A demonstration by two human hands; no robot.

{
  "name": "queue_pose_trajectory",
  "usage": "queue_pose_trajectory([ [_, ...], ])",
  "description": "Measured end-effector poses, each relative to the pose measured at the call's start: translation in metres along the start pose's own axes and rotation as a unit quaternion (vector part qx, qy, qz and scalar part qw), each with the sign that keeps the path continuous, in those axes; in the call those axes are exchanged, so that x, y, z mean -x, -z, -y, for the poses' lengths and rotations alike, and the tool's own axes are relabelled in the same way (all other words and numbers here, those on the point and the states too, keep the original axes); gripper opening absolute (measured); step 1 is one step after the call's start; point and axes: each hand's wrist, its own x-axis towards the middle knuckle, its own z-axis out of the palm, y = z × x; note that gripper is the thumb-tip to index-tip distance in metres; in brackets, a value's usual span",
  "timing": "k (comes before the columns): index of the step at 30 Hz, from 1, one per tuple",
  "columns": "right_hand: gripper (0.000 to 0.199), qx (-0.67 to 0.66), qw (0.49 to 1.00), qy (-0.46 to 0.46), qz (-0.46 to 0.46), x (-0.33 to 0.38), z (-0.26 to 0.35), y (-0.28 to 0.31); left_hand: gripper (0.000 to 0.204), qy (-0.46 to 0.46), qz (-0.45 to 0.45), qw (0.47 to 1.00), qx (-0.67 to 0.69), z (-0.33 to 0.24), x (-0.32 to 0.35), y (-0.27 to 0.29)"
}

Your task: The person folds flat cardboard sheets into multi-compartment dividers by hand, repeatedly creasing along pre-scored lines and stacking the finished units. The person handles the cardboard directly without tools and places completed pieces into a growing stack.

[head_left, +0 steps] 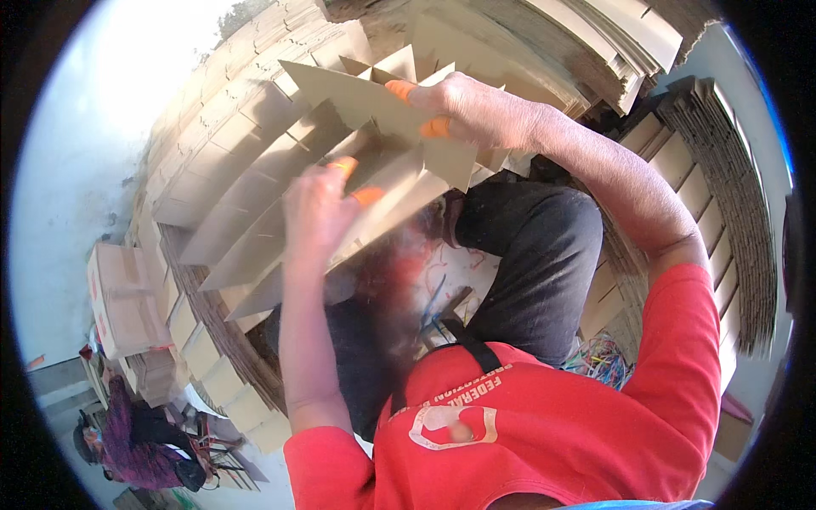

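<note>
My right hand point(467, 110) grips the top edge of an assembled cardboard divider point(340, 93) with crossing slotted strips. Orange covers are on its fingertips. My left hand point(319, 204), blurred by motion, is beside long slotted cardboard strips point(263, 221) standing in rows. Its two orange-covered fingertips are apart, with nothing visible between them. The strips lean side by side in front of me, and their lower ends are partly hidden by my left arm.
Flat cardboard sheets point(612, 42) are stacked at the far right, and more cardboard stacks point(722, 212) stand along the right. Colourful strapping scraps point(599, 357) lie by my leg. A cardboard box point(127, 297) stands at left, above another person point(140, 433) at lower left.
</note>
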Motion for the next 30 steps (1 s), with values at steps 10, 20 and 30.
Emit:
queue_pose_trajectory([
  [10, 0.049, 0.017, 1.000, 0.009, -0.002, -0.009, 0.018, 0.008, 0.010, -0.036, -0.067, 0.994, 0.076, -0.002, 0.002, -0.049],
  [20, 0.049, 0.093, 0.991, 0.013, 0.095, 0.016, -0.012, -0.035, 0.010, -0.050, -0.052, 0.993, 0.096, 0.001, 0.004, -0.047],
  [30, 0.040, 0.268, 0.924, -0.096, -0.256, 0.066, -0.072, -0.009, 0.035, 0.013, -0.100, 0.990, 0.102, -0.008, 0.031, -0.016],
])
